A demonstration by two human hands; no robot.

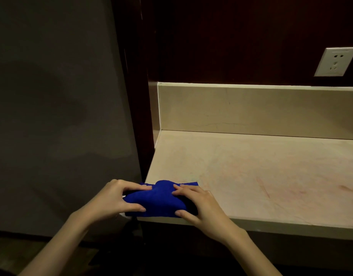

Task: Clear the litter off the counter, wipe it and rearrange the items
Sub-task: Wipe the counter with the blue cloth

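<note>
A bright blue cloth [159, 198] lies bunched at the front left corner of the beige counter [251, 176], partly overhanging the edge. My left hand [116, 198] grips its left end, fingers on top and thumb at the near side. My right hand [195, 204] holds its right end the same way. The middle of the cloth humps up between my hands. A dark strip shows under the cloth at each hand; I cannot tell what it is.
A low beige backsplash [251, 108] runs along the back of the counter. A white wall socket [335, 61] sits on the dark panel at the upper right. A grey wall [52, 106] and a dark wooden post [139, 96] bound the counter on the left.
</note>
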